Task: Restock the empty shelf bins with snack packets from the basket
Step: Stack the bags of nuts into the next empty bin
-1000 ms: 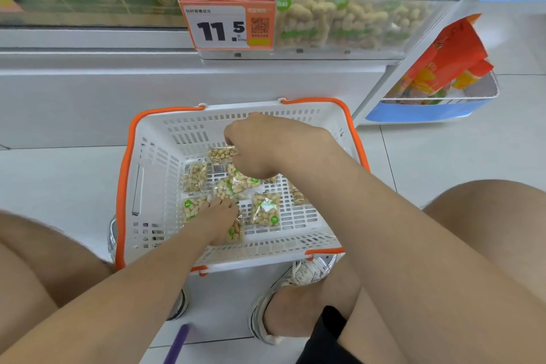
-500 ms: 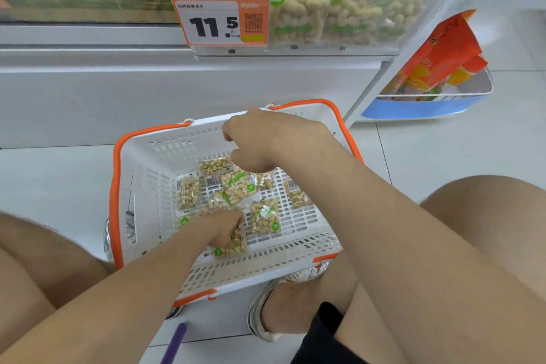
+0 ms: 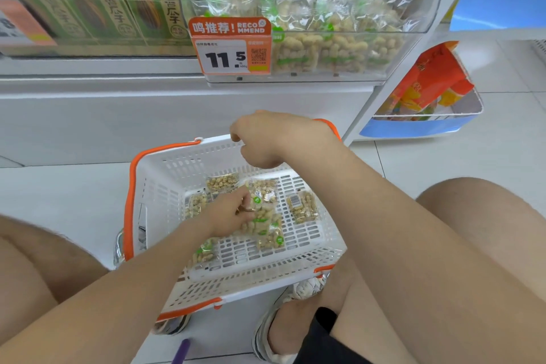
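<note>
Light, slippery clear-plastic peanut packets (image 3: 302, 207) lie mid-floor in the white slotted, orange-rimmed basket (image 3: 159, 186); their sealed edges look best for pinching. The left hand (image 3: 230, 214) grasps several. The right hand (image 3: 274, 139) curls above the far rim; I cannot tell whether it holds anything.

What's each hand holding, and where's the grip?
Left hand pinches a peanut packet by its left edge. Right hand is curled at the far rim of the basket; its hold cannot be told.
</note>
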